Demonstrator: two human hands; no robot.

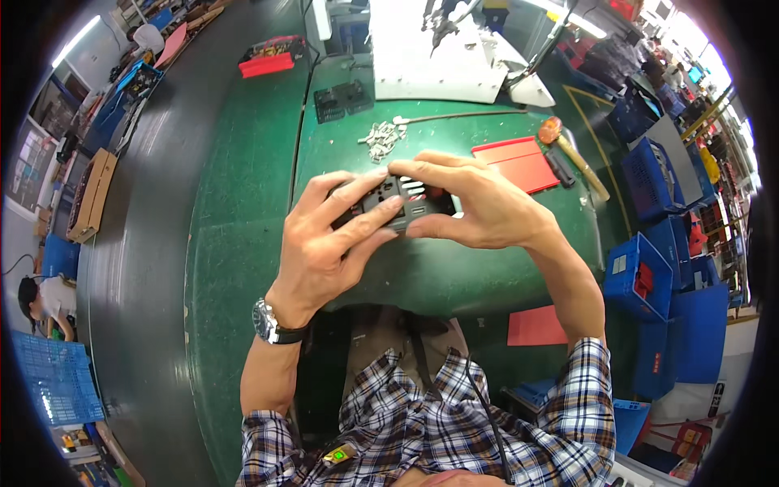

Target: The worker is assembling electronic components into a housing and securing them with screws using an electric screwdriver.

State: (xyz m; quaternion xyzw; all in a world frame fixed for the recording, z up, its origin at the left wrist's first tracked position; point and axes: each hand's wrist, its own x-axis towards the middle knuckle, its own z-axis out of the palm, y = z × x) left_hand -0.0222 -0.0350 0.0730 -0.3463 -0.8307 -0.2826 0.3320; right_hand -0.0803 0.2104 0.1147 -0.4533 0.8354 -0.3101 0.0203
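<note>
The left hand [324, 231] and right hand [487, 203] hold together one black part [417, 211] above the green bench [406, 276]. Beyond them lies a small heap of pale pieces [381, 141]; to the right, a red panel [517, 164] is near a wooden-handled tool [583, 166].

Can make out no wording, brand, number or sign. Can see only a pale label [619, 265] on the blue crate [637, 297] at right, a red mark [657, 362] on a nearer blue bin [654, 339], and a wristwatch [263, 320] at left, all unreadable.
</note>
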